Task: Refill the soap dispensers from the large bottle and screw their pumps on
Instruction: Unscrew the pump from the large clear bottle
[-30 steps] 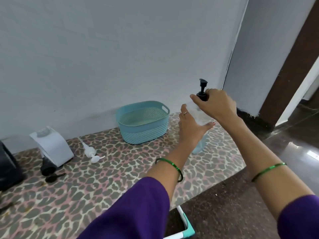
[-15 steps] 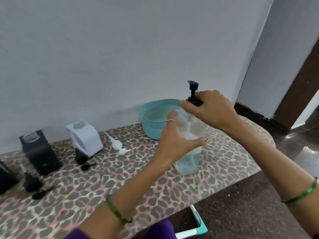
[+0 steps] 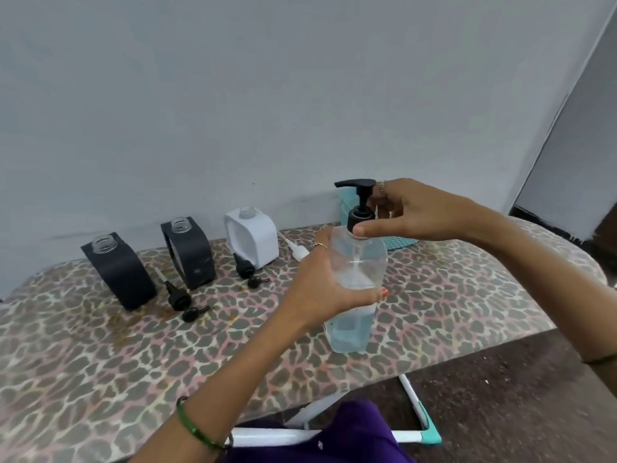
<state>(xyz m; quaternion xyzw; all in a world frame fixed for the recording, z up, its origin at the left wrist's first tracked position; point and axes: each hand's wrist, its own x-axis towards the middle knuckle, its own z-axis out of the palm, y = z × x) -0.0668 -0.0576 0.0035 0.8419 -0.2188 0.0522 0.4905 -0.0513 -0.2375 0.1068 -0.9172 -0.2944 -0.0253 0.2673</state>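
A large clear bottle with pale blue liquid in its lower part stands on the leopard-print table. My left hand wraps around its body. My right hand pinches the collar of its black pump. Two black dispensers and a white dispenser stand open-topped along the wall. Two loose black pumps and a white pump lie beside them.
A teal basket sits behind the bottle, mostly hidden by it and my right hand. The grey wall runs close behind the table. A white and teal frame shows below the table's front edge, above dark floor.
The view has swung left, bringing all three dispensers into sight. My left hand has closed around the bottle's body, and the black pump head now points left.
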